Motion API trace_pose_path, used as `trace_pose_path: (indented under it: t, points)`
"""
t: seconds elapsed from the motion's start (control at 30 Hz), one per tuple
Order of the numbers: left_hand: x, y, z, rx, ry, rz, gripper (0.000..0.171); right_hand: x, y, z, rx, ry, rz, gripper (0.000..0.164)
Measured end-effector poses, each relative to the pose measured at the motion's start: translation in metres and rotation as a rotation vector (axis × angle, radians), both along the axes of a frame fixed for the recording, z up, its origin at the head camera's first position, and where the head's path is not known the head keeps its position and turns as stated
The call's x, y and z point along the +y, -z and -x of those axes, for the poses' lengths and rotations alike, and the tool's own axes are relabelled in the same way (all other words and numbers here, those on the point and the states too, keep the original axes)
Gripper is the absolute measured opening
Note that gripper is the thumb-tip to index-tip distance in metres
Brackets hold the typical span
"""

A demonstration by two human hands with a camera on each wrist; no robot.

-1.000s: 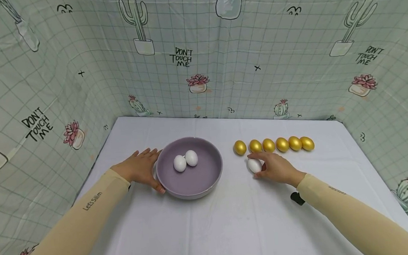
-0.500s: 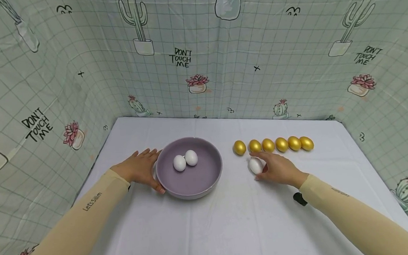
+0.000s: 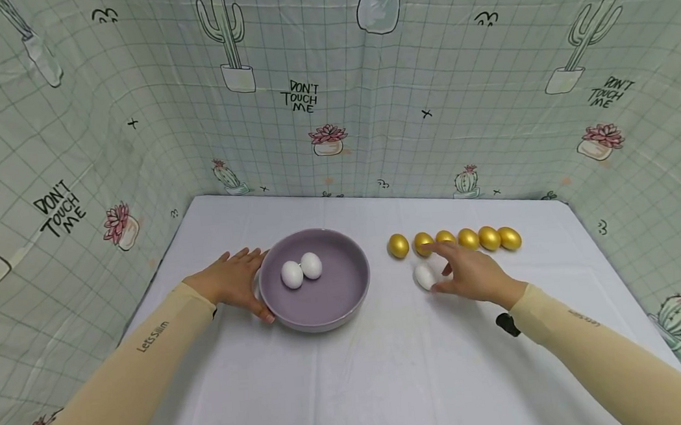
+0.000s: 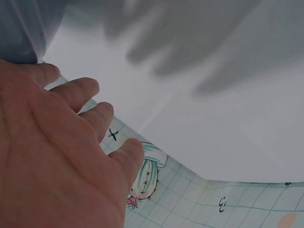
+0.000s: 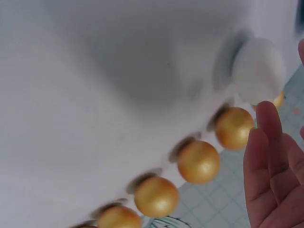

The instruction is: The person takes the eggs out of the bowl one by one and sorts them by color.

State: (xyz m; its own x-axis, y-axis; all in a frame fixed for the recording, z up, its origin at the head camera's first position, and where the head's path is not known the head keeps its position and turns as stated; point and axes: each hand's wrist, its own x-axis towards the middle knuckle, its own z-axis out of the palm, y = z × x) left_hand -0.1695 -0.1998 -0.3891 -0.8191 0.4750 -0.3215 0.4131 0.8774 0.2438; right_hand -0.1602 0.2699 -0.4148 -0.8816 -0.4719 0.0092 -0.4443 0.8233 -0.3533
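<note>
My left hand (image 3: 235,282) rests against the left side of a purple bowl (image 3: 337,304), its fingers spread. In the left wrist view, part of the bowl (image 4: 28,28) shows above the extended fingers. Two white eggs (image 3: 292,275) lie side by side in the bowl. On the table right of the bowl lies a third white egg (image 3: 424,276). My right hand (image 3: 474,274) is just right of this egg, thumb and fingers spread apart. The right wrist view shows the white egg (image 5: 259,69) beyond the fingertips, outside any grip.
Several golden eggs (image 3: 468,240) form a row behind the right hand, the leftmost golden egg (image 3: 398,246) slightly apart. A white cloth covers the table (image 3: 363,386). Cactus-print fabric (image 3: 407,150) hangs at the back and sides.
My right hand has let go of the white egg, widened its fingers and drawn back to the right. The two eggs in the bowl have shifted slightly left. The left hand keeps its place.
</note>
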Motion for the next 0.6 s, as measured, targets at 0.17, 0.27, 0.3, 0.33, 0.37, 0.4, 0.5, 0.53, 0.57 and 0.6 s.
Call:
trace_pose_path:
  t: [0.17, 0.27, 0.3, 0.33, 0.37, 0.4, 0.5, 0.53, 0.57, 0.6]
  points:
    - [0.001, 0.000, 0.000, 0.000, -0.003, 0.004, 0.137, -0.015, -0.020, 0.002, 0.015, -0.038, 0.015, 0.081]
    - [0.001, 0.000, 0.000, 0.000, -0.006, 0.002, 0.136, -0.029, -0.032, 0.003, 0.001, -0.066, 0.032, 0.079]
    - [0.002, 0.000, 0.000, -0.001, -0.007, 0.001, 0.136, -0.034, -0.036, 0.004, 0.001, -0.081, 0.034, 0.078]
    - [0.002, 0.000, 0.000, -0.001, -0.007, 0.000, 0.137, -0.040, -0.040, 0.005, 0.000, -0.096, 0.035, 0.078]
    - [0.002, -0.001, 0.000, -0.001, -0.007, -0.001, 0.137, -0.046, -0.043, 0.006, 0.001, -0.112, 0.032, 0.077]
    - [0.002, -0.001, 0.000, -0.002, -0.006, -0.001, 0.137, -0.052, -0.046, 0.007, 0.004, -0.123, 0.023, 0.077]
    - [0.002, -0.001, 0.000, -0.004, -0.004, -0.004, 0.138, -0.072, -0.055, 0.010, -0.005, -0.150, -0.009, 0.078]
    - [0.002, -0.002, 0.000, -0.004, -0.003, -0.004, 0.138, -0.079, -0.057, 0.011, -0.012, -0.159, -0.017, 0.077]
    - [0.002, -0.002, 0.000, -0.005, -0.003, -0.006, 0.137, -0.086, -0.059, 0.011, -0.017, -0.169, -0.022, 0.077]
    - [0.002, -0.002, -0.001, -0.006, -0.004, -0.006, 0.137, -0.093, -0.060, 0.012, -0.021, -0.182, -0.022, 0.077]
